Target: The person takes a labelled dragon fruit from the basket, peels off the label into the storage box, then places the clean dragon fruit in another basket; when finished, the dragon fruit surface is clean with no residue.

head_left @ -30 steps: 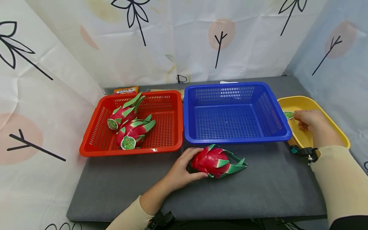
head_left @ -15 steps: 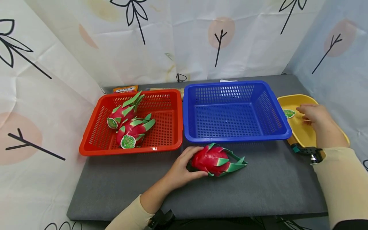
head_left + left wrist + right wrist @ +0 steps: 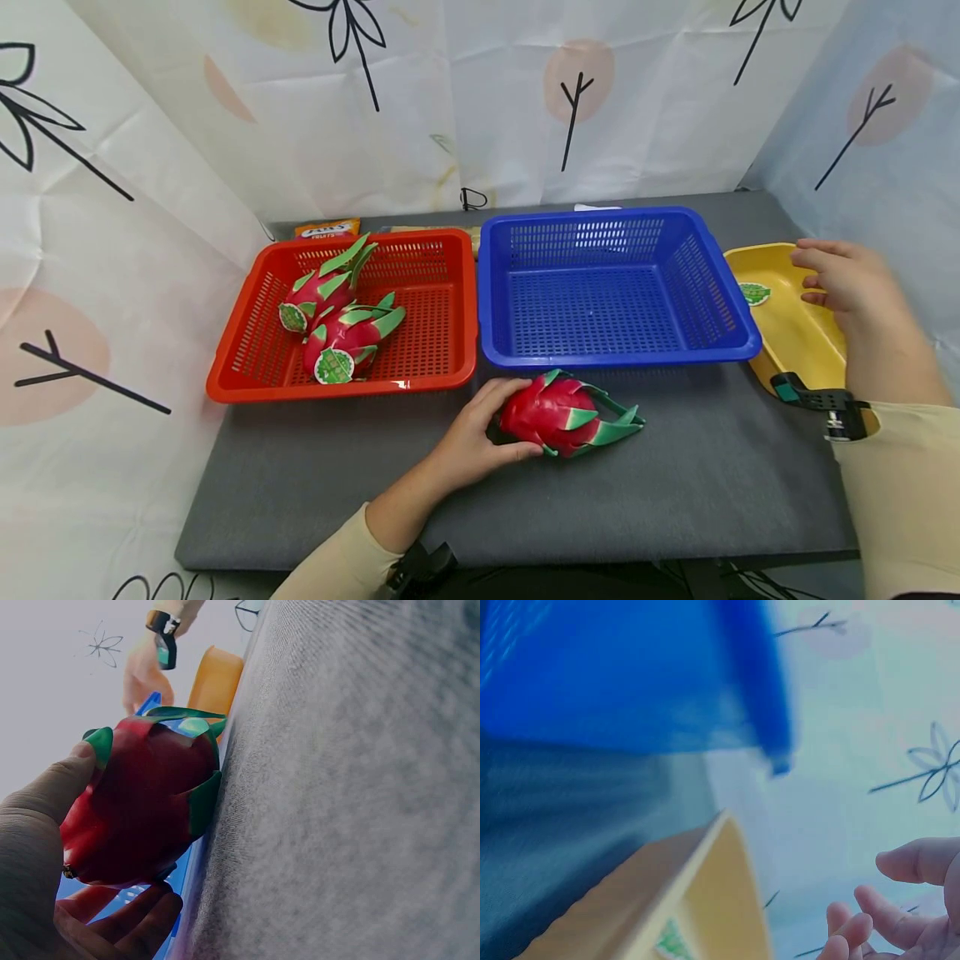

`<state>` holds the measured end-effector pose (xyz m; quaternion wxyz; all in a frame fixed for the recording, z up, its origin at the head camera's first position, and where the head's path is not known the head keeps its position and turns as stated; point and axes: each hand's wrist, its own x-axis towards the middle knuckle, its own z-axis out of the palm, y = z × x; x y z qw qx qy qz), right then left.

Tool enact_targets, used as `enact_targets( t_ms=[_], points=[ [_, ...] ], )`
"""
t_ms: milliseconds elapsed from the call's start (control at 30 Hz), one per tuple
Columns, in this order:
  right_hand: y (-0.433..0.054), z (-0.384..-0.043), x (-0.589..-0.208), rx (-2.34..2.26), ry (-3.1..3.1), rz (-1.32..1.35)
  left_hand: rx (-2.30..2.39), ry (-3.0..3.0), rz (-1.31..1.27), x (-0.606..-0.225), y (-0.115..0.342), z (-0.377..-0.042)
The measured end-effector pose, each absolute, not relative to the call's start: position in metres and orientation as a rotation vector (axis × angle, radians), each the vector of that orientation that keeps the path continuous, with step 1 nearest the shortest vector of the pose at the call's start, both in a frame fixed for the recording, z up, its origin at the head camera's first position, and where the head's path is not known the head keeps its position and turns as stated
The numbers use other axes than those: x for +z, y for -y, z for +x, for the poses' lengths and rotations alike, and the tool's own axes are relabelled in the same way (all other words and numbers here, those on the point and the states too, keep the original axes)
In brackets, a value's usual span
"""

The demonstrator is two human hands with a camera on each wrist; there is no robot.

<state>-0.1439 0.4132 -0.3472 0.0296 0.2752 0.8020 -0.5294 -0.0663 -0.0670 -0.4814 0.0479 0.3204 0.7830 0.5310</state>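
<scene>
Left hand [image 3: 477, 437]: grips the blunt left end of a dragon fruit [image 3: 551, 417], the thumb on its near side and the fingers bent round its far side.
Held dragon fruit: lies on the bench [image 3: 600, 517], just near of the blue basket, its green leafy end pointing right.
Right hand [image 3: 855, 287]: over the far right part of the yellow tray [image 3: 795, 325], fingers loosely bent, the thumb apart from them.
Yellow tray: at the right of the bench, beside the blue basket, with a green sticker [image 3: 754, 293] at its left side.
Blue basket [image 3: 585, 317]: in the middle, far of the held fruit.
Red basket [image 3: 442, 333]: left of the blue basket; two more dragon fruits sit in its left half, one farther [image 3: 322, 287] and one nearer [image 3: 352, 335], each with a round green label facing near.
Far edge: an orange packet [image 3: 327, 229] behind the red basket, partly hidden.
Backdrop: a white cloth [image 3: 495, 83] with leaf and tree drawings.
</scene>
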Motion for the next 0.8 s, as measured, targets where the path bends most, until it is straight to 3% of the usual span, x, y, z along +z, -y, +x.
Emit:
enact_targets(
  t_ms=[800],
  points=[
    [-0.350, -0.111, -0.313, -1.691, -2.720, 0.338, 1.616, -2.390, 0.990, -0.482, 0.067, -0.067]
  ],
)
